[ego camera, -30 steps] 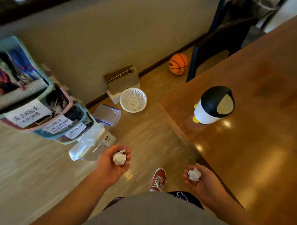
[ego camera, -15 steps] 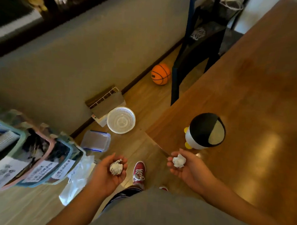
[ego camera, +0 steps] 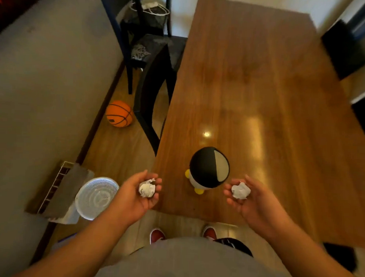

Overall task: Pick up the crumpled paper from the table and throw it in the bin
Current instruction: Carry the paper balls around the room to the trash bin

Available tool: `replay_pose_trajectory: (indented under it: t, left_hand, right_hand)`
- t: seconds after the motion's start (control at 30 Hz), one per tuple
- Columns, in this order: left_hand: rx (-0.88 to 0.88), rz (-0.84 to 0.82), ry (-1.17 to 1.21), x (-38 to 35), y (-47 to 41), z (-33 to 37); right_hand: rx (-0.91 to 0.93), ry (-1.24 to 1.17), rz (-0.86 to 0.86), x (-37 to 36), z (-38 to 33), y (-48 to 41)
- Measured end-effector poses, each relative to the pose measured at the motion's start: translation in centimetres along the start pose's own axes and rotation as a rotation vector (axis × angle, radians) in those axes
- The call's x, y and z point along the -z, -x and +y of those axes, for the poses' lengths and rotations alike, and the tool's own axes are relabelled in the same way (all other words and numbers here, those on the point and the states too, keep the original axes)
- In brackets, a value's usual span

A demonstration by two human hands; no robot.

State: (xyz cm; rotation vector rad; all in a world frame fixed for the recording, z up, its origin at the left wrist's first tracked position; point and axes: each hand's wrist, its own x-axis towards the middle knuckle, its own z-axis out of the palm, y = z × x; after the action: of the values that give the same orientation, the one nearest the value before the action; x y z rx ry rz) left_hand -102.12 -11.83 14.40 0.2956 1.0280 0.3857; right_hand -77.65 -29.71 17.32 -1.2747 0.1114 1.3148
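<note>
A small penguin-shaped bin [ego camera: 208, 170] with a black and grey swing lid stands near the front edge of the wooden table [ego camera: 262, 89]. My left hand [ego camera: 138, 196] is palm up just left of the table's corner, fingers curled around a crumpled white paper ball [ego camera: 146, 189]. My right hand [ego camera: 252, 199] is palm up over the table, right of the bin, cupping a second crumpled paper ball [ego camera: 240, 191]. The bin sits between my two hands, its lid closed.
An orange basketball [ego camera: 119, 113] lies on the floor by the wall. A dark chair [ego camera: 152, 79] is tucked at the table's left side. A white plastic colander [ego camera: 95, 197] and a flat box [ego camera: 59, 190] sit on the floor at left. My red shoes [ego camera: 157, 235] show below.
The view has swung right and up to face the table. Both hands, still holding their paper balls, have come up to either side of the bin.
</note>
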Motion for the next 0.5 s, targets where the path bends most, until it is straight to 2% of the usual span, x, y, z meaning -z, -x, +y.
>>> replay_pose_trajectory:
  t: [0.1, 0.2, 0.27, 0.3, 0.4, 0.43, 0.5]
  left_hand:
    - [0.009, -0.029, -0.018, -1.9, -0.7, 0.6]
    - [0.018, -0.042, -0.013, -3.2, -1.0, 0.6]
    - [0.024, -0.038, -0.002, -3.7, -0.9, 0.3]
    - [0.025, -0.033, 0.001, -4.0, -0.9, 0.1]
    - [0.017, -0.002, -0.015, -4.4, -0.6, -0.4]
    - [0.001, 0.014, -0.036, -4.6, -0.6, -0.5]
    - [-0.059, 0.039, -0.111, -4.9, -0.5, -0.6]
  right_hand:
    - [0.187, -0.028, 0.158, 0.6, -3.1, -0.2]
    - [0.451, 0.078, 0.273, -0.4, -5.4, -1.1]
    - [0.629, 0.289, 0.297, -1.9, -5.4, -1.7]
    - [0.682, 0.468, 0.268, -2.5, -5.0, -2.1]
    - [0.673, 1.111, 0.07, -2.7, -2.7, -3.8]
    - [0.671, 1.208, 0.038, -2.2, -2.3, -4.5]
    - [0.631, 1.195, 0.048, -0.3, -2.1, -5.6]
